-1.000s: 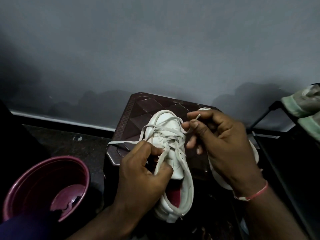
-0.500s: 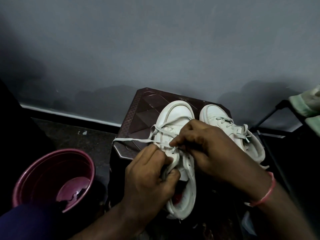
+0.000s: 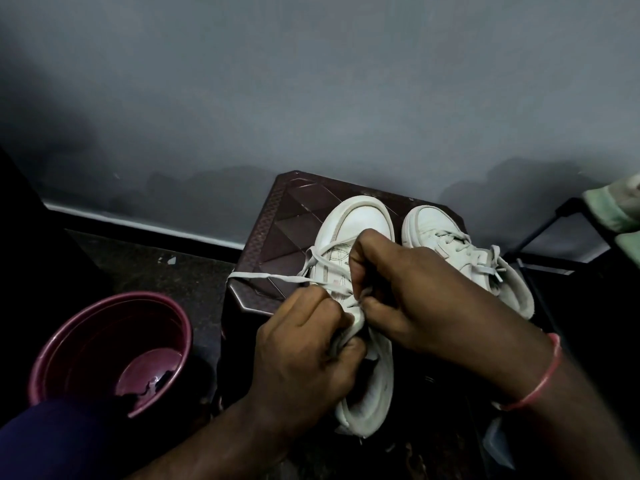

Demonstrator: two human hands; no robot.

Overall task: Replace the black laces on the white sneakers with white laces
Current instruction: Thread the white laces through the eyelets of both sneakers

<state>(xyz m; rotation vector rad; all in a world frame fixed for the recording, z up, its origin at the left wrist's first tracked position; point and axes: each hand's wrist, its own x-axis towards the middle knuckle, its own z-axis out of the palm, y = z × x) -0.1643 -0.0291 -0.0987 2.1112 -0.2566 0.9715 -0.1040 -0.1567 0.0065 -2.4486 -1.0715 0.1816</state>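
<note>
**White lace threaded into sneaker on worktop**

2 hands meet over the nearer white sneaker. The left hand grips its upper at the eyelets, fingers curled round the material, while the right hand pinches the white lace just beside it. A loose length of that lace runs left across the dark brown worktop. The 2nd sneaker, laced in white, stands just beside, toe toward the grey wall. A pink band circles the right wrist. A maroon basin sits on the floor, left.
</note>
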